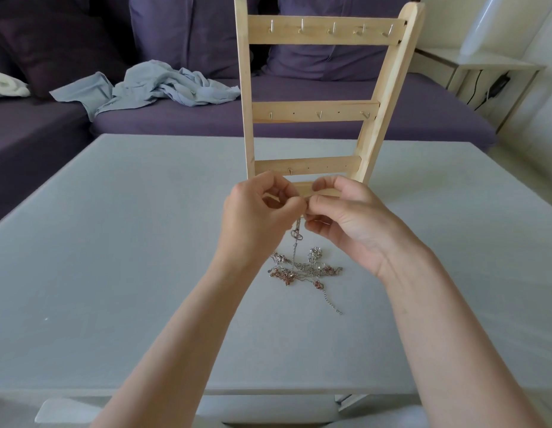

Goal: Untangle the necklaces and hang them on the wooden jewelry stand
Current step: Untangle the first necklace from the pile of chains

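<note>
Head view shows your purple sofa behind the grey table, crumpled blue cloth on its seat. Wooden jewelry stand rises upright mid-table, hooks bare. Your left hand and right hand pinch one chain above the tangled necklaces; open tabletop lies either side.

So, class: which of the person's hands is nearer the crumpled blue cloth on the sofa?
Left. The left hand is raised in front of the stand, on the blue cloth's side; the right hand is just beyond it, further away.
</note>
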Demonstrator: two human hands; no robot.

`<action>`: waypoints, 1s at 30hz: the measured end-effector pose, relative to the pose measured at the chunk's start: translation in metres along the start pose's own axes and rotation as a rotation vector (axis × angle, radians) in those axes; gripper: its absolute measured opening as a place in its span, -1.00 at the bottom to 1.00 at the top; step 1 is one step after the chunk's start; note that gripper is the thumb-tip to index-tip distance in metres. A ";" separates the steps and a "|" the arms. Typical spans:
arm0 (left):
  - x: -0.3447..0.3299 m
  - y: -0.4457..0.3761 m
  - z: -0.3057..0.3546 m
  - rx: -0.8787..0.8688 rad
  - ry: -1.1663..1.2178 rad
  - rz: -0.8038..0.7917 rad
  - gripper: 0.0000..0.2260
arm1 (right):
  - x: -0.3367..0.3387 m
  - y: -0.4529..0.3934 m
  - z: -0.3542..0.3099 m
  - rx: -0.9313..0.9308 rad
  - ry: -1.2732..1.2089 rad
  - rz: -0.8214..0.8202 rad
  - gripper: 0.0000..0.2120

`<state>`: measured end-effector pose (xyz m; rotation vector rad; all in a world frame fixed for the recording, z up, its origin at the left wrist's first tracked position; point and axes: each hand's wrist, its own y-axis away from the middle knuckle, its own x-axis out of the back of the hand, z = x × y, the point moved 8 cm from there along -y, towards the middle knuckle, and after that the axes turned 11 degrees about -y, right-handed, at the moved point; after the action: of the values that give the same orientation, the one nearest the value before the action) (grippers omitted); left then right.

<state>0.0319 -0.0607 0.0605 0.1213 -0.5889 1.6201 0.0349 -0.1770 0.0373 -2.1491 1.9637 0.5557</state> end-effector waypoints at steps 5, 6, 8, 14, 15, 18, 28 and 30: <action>0.000 -0.001 -0.002 0.005 -0.010 -0.084 -0.79 | 0.008 -0.001 -0.001 -0.010 -0.041 0.053 -0.74; 0.000 -0.002 -0.001 -0.015 -0.030 -0.104 -0.77 | 0.009 -0.001 -0.001 -0.017 -0.037 0.058 -0.74; 0.001 -0.001 0.001 -0.047 -0.057 -0.140 -0.77 | 0.011 0.000 -0.001 -0.029 -0.033 0.067 -0.74; -0.001 0.003 0.002 -0.096 -0.063 -0.201 -0.80 | 0.014 0.002 0.000 -0.061 -0.006 0.077 -0.72; -0.001 0.003 0.002 -0.106 -0.078 -0.198 -0.80 | 0.014 0.002 0.001 -0.065 0.004 0.078 -0.71; -0.002 0.004 0.007 -0.153 -0.159 -0.179 -0.79 | 0.015 0.003 0.000 -0.066 0.022 0.079 -0.70; -0.018 0.017 0.023 -0.463 -0.449 -0.222 -0.93 | 0.014 0.007 -0.002 -0.128 0.134 -0.011 -0.75; -0.018 0.017 0.022 -0.432 -0.443 -0.222 -0.91 | 0.014 0.008 0.000 -0.146 0.155 -0.013 -0.76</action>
<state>0.0131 -0.0864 0.0671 0.2189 -1.2096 1.2226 0.0283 -0.1912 0.0331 -2.3564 2.0447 0.5616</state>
